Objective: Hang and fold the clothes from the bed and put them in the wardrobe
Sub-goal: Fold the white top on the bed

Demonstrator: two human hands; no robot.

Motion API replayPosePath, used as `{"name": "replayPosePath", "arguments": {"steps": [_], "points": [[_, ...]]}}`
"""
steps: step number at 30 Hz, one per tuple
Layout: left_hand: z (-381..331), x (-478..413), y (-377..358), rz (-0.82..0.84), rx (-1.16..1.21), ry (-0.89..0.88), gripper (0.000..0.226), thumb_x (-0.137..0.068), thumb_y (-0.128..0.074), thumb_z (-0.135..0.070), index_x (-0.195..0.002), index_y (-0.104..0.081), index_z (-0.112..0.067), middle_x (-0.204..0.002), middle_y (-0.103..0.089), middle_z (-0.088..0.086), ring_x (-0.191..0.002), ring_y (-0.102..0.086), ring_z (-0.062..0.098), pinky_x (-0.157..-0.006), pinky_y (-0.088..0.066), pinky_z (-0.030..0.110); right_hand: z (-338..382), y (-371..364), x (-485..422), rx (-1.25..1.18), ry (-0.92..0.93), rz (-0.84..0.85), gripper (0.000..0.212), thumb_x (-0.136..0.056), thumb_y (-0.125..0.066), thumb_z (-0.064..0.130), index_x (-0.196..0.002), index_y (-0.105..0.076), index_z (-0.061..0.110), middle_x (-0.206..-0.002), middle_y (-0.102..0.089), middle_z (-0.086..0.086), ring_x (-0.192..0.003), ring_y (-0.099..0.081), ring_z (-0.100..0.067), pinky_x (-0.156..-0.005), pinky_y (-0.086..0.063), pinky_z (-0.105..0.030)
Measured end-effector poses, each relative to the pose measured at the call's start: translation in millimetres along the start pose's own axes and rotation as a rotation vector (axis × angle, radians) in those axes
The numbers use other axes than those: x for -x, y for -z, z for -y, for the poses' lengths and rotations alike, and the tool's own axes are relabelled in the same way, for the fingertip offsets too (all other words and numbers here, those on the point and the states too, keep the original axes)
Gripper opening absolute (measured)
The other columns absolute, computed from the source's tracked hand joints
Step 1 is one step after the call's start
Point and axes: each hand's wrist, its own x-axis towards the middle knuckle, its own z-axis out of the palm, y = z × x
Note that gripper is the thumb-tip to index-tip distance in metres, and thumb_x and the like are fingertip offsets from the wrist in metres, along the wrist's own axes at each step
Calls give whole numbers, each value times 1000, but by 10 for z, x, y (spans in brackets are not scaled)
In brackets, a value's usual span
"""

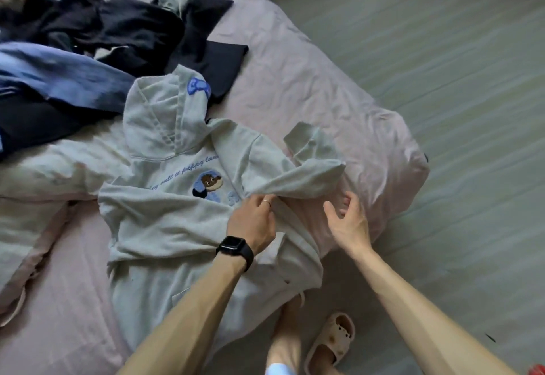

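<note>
A pale grey hoodie (165,221) with blue lettering and a cartoon patch lies face up on the pink bed (295,79), hood pointing away from me. Its right sleeve (306,177) is folded across toward the chest. My left hand (253,221), with a black watch on the wrist, pinches the sleeve fabric near the chest patch. My right hand (348,224) hovers just right of it over the bed's edge, fingers loosely spread, holding nothing.
A heap of dark and blue clothes (97,38) lies at the far left of the bed, with a dark folded piece (224,64) beside the hood. A pale duvet (35,191) sits at the left. My feet in beige slippers (330,342) stand on the floor (442,79).
</note>
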Motion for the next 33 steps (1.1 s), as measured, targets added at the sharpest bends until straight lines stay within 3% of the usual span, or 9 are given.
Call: {"name": "replayPosePath", "arguments": {"steps": [3,8,12,15,18,22,25,28,33], "points": [[52,-538,188,-35,-31,14,53,-93,-47,-17,-146,-43,-23,-140,-48,4,-121,-49,27,-94,-45,39,174,46,-440,-89,-157,5,74,-95,-61,49,-151,-31,10,-149,-48,-13,-133,-52,-29,-110,-41,-43],[284,-1465,265,134,-283,-93,81,-86,-59,-15,-155,-20,-34,-159,-25,6,-143,-29,26,-109,-33,41,512,-12,-1177,-261,-303,34,78,-86,-75,48,-142,-43,4,-137,-57,-17,-123,-58,-31,-102,-47,-37],[473,-2020,255,304,-512,-319,56,-92,-56,-53,-145,-40,-43,-163,-18,0,-151,-13,23,-121,-12,51,858,95,-1556,-97,-244,174,32,-84,-76,32,-104,-69,8,-106,-73,-11,-100,-68,-28,-79,-53,-36],[492,-2302,362,159,-430,-433,21,-98,-49,-40,-116,-56,-31,-127,-61,-2,-127,-51,23,-107,-30,41,1138,524,-1844,-73,-159,-278,27,-93,-62,34,-101,-67,8,-108,-71,-18,-103,-64,-36,-76,-40,-33],[351,-2539,602,-79,-135,-191,11,-98,-49,-29,-92,-42,-22,-88,-69,5,-87,-64,33,-71,-30,37,1230,987,-2111,-260,-168,-671,32,-92,-55,41,-103,-61,12,-115,-70,-16,-107,-61,-38,-85,-44,-35],[22,-2874,695,-77,-35,-37,12,-99,-44,-28,-105,-51,-21,-107,-68,12,-100,-61,36,-78,-37,39,993,1124,-2429,-377,-322,-401,44,-91,-68,35,-126,-56,10,-126,-67,-14,-117,-61,-38,-101,-49,-51],[-212,-2953,529,128,-99,-66,40,-96,-47,-32,-135,-48,-22,-134,-55,8,-120,-53,32,-98,-41,39,729,965,-2432,-367,-447,-223,75,-87,-74,41,-143,-41,5,-122,-63,-11,-114,-61,-30,-97,-43,-34],[-391,-2998,288,195,-167,-141,52,-94,-51,-37,-144,-39,-29,-148,-40,2,-130,-44,27,-105,-34,38,472,753,-2389,-198,-460,-142,80,-86,-73,47,-147,-39,7,-143,-56,-9,-128,-55,-28,-98,-38,-28],[-696,-3163,183,146,-182,-165,51,-95,-50,-41,-143,-36,-35,-152,-35,3,-131,-45,29,-109,-30,40,631,741,-2619,6,-342,-149,87,-78,-66,69,-142,-40,16,-143,-49,-9,-130,-49,-30,-102,-42,-41]]}}
